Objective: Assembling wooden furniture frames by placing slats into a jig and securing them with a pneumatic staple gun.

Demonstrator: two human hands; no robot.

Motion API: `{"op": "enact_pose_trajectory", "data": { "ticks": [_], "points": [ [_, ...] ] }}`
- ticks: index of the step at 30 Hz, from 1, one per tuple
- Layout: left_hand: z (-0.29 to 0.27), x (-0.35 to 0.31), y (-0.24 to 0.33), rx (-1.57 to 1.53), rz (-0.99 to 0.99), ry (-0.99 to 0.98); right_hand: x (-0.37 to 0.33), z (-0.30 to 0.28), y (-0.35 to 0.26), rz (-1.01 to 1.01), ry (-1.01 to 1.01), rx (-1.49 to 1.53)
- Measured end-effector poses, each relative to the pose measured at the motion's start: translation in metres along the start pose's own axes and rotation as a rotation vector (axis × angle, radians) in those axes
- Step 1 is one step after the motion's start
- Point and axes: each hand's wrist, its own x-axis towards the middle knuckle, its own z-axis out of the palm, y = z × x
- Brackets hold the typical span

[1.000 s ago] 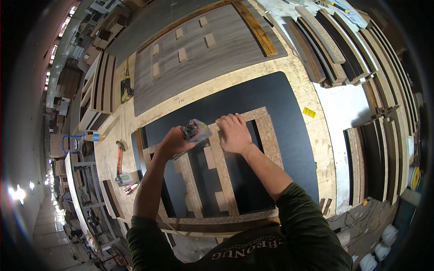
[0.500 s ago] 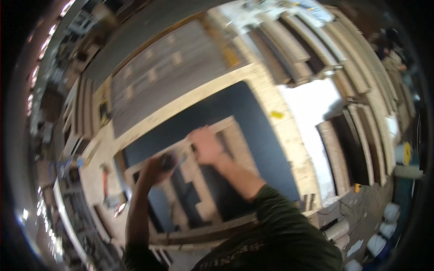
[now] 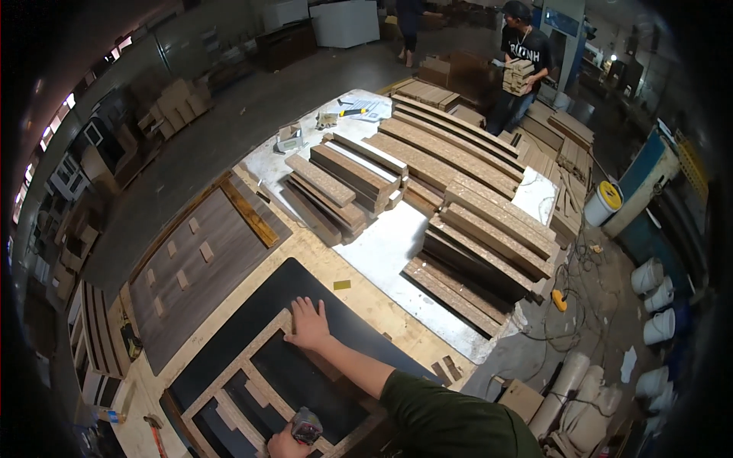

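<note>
My right hand (image 3: pixel 308 327) lies with fingers spread on the far corner of a particleboard frame (image 3: pixel 252 347), which has several crosspieces. Under the frame is a black panel (image 3: pixel 359 320) with rounded corners. Close to the lower edge, my left hand (image 3: pixel 287 444) is closed round a grey-and-red power tool (image 3: pixel 307 426) over the near part of the frame. Only the tool's rounded end shows clearly; its working tip is hidden.
Stacks of particleboard strips (image 3: pixel 450 164) cover a white-topped table beyond. A wood-grain panel (image 3: pixel 206 263) with small blocks lies at left, near a hammer (image 3: pixel 155 435). Another person (image 3: pixel 523 69) carries wood pieces at the back. Cables (image 3: pixel 573 305) trail over the right floor.
The view has swung up and to the right, bringing the strip stacks and other people into sight. My right hand's fingers have spread out on the frame; the tool stays in my left.
</note>
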Motion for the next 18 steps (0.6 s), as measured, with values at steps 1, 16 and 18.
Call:
{"op": "enact_pose_trajectory", "data": {
  "ticks": [1, 16, 18],
  "points": [
    [0.001, 0.004, 0.006, -0.032, 0.023, 0.005, -0.001, 0.002, 0.013, 0.003, -0.022, 0.036],
    [0.007, 0.021, -0.002, -0.061, -0.071, 0.009, 0.0, 0.026, 0.039, -0.087, -0.012, 0.173],
    [0.008, 0.026, -0.009, -0.051, -0.048, -0.006, 0.0, 0.025, 0.041, -0.081, 0.007, 0.208]
  ]
}}
